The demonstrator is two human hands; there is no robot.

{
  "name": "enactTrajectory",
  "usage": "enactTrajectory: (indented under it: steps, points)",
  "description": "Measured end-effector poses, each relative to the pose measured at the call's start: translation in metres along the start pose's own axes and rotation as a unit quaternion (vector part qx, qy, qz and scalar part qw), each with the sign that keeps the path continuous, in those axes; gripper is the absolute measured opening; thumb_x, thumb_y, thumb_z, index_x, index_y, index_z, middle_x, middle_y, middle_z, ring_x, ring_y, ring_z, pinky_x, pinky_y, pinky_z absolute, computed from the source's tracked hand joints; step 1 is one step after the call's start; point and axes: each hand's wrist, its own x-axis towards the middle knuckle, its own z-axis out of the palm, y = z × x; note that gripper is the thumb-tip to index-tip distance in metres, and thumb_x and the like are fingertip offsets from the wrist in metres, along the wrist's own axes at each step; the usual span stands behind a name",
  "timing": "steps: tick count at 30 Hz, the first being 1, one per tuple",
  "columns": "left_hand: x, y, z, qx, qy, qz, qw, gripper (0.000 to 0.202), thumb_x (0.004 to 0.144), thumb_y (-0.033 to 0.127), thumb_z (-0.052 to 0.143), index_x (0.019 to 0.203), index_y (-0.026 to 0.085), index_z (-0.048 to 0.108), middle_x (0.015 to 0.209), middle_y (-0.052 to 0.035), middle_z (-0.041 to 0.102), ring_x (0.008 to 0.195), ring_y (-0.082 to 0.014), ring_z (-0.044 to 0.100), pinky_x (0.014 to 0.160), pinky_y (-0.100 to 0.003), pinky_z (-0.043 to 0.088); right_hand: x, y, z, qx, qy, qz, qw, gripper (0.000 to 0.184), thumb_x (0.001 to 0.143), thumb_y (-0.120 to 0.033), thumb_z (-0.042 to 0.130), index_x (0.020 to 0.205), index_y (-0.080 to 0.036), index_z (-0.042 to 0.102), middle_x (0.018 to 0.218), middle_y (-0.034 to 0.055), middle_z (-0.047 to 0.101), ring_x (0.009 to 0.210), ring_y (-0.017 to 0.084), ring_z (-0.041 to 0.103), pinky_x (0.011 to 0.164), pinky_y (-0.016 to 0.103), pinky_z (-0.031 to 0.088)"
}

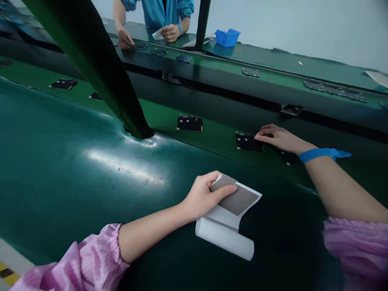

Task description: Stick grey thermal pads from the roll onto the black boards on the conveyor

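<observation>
My left hand point(203, 197) is closed on a curled white backing sheet point(228, 230) that carries a grey rectangular sticker point(239, 200); the thumb lies across the sticker's top. My right hand point(279, 137), with a blue wrist strap point(321, 153), reaches across to the green belt, fingers together and lying flat, their tips pressing on the right edge of a dark rectangular board point(247, 142). Nothing is gripped in that hand.
More dark boards lie on the belt, one point(189, 123) left of my right hand and one point(63, 84) at far left. A thick dark slanted post point(100, 68) stands on the green mat. Across the line a person in blue point(163, 16) handles parts beside a blue bin point(227, 37).
</observation>
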Motion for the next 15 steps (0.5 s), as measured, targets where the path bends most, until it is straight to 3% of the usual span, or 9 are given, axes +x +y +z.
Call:
enactTrajectory:
  steps: [4, 6, 10, 13, 15]
  points:
    - [0.001, 0.000, 0.000, 0.016, -0.002, 0.008, 1.000, 0.022, 0.083, 0.036, 0.065, 0.083, 0.014, 0.063, 0.080, -0.0022, 0.059, 0.074, -0.0128, 0.055, 0.063, -0.022, 0.041, -0.005, 0.001, 0.002, 0.018, 0.023, 0.024, 0.999, 0.012, 0.087, -0.015, 0.067, 0.075, -0.015, 0.067, 0.107, 0.0150, 0.052, 0.100, 0.028, 0.052, 0.087, 0.036, 0.039]
    - [0.001, -0.001, 0.000, 0.020, 0.000, 0.012, 1.000, 0.022, 0.083, 0.036, 0.065, 0.082, 0.014, 0.062, 0.078, -0.0018, 0.058, 0.072, -0.0124, 0.054, 0.062, -0.022, 0.040, -0.008, 0.002, 0.002, 0.036, 0.051, 0.037, 0.997, 0.007, 0.085, -0.016, 0.070, 0.082, -0.014, 0.063, 0.106, 0.0161, 0.052, 0.092, 0.027, 0.054, 0.082, 0.035, 0.041]
    - [0.000, -0.001, 0.000, 0.014, 0.005, 0.015, 1.000, 0.026, 0.083, 0.039, 0.065, 0.081, 0.014, 0.061, 0.077, -0.0020, 0.057, 0.072, -0.0131, 0.054, 0.062, -0.023, 0.039, -0.025, -0.008, 0.005, 0.075, 0.135, 0.061, 0.986, 0.020, 0.086, -0.025, 0.064, 0.098, -0.014, 0.053, 0.104, 0.0181, 0.056, 0.088, 0.028, 0.055, 0.076, 0.038, 0.043]
    - [0.000, 0.000, 0.000, 0.008, 0.002, 0.013, 1.000, 0.027, 0.083, 0.041, 0.065, 0.083, 0.014, 0.062, 0.079, -0.0030, 0.059, 0.074, -0.0144, 0.055, 0.064, -0.024, 0.040, -0.057, -0.038, 0.019, 0.101, 0.159, -0.005, 0.982, 0.021, 0.086, -0.040, 0.056, 0.090, -0.019, 0.058, 0.097, 0.0118, 0.058, 0.089, 0.029, 0.054, 0.074, 0.040, 0.044]
    - [0.000, 0.000, 0.000, 0.003, 0.003, 0.019, 1.000, 0.027, 0.083, 0.041, 0.065, 0.084, 0.014, 0.062, 0.079, -0.0029, 0.059, 0.074, -0.0143, 0.055, 0.065, -0.024, 0.041, -0.084, -0.064, 0.031, 0.126, 0.128, -0.129, 0.975, 0.032, 0.083, -0.054, 0.058, 0.079, -0.022, 0.062, 0.097, 0.0089, 0.057, 0.091, 0.030, 0.054, 0.073, 0.039, 0.045]
